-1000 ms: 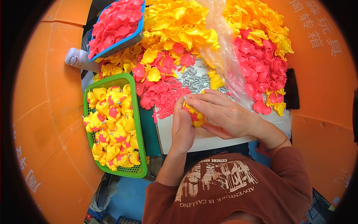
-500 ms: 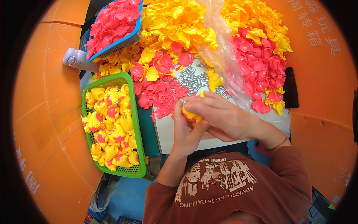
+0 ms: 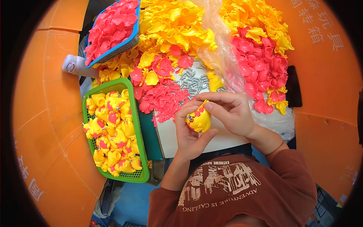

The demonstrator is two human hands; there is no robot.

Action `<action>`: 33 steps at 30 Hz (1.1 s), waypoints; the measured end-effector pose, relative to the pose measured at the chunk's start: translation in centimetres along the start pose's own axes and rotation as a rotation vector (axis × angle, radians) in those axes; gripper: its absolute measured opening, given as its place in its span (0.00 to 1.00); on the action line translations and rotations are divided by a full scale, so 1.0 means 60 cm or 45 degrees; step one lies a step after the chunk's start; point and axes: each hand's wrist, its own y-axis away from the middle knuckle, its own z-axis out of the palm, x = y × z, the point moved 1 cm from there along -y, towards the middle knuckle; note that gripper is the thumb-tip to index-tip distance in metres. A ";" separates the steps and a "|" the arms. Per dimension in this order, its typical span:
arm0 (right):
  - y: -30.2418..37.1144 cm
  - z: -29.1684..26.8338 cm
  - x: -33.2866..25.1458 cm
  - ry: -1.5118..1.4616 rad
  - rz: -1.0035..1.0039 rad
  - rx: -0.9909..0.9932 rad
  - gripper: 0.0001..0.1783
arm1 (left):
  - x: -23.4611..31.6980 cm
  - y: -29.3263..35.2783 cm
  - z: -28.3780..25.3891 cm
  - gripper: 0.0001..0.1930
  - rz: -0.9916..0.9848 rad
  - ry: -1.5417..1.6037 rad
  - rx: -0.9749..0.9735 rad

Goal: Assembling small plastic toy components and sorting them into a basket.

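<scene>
Over the front of the white work surface (image 3: 170, 136), a rounded yellow plastic toy part (image 3: 201, 122) with red trim is between my two hands. A small silver metal pin (image 3: 190, 118) sticks out of its left side. My left hand (image 3: 187, 138) is closed around its left and lower side, thumb underneath. With thumb and fingertips, my right hand (image 3: 235, 115) grips the top and right of it. Just beyond lie a heap of small red plastic pieces (image 3: 166, 99) and many loose metal pins (image 3: 194, 81).
A green basket (image 3: 140, 151) of yellow-and-red toy parts (image 3: 115, 132) stands left. Behind it are a pale bottle (image 3: 77, 66) and a blue basket (image 3: 126, 42) of red shells. Yellow shells (image 3: 170, 22), clear plastic sheeting (image 3: 223, 45) and red shells (image 3: 264, 68) fill the back. Orange panels (image 3: 321, 94) flank both sides.
My hands have turned the toy part, so more of its yellow side and red trim shows. The right hand has drawn back from covering it and now holds its right edge.
</scene>
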 end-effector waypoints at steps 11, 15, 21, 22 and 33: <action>-0.002 0.005 -0.002 0.047 -0.144 0.023 0.14 | 0.000 -0.002 0.003 0.31 0.041 -0.005 0.027; -0.012 -0.005 0.006 -0.171 -0.032 -0.061 0.14 | -0.007 -0.001 -0.005 0.29 0.050 0.093 -0.015; -0.016 -0.002 0.009 -0.094 -0.064 -0.006 0.14 | -0.007 -0.002 0.005 0.27 -0.072 0.426 0.118; -0.017 -0.002 0.010 -0.037 -0.055 0.006 0.14 | -0.006 -0.002 0.005 0.27 -0.069 0.422 0.123; -0.009 -0.010 0.020 0.493 -0.268 -0.146 0.22 | -0.016 -0.003 0.009 0.23 -0.066 0.369 0.154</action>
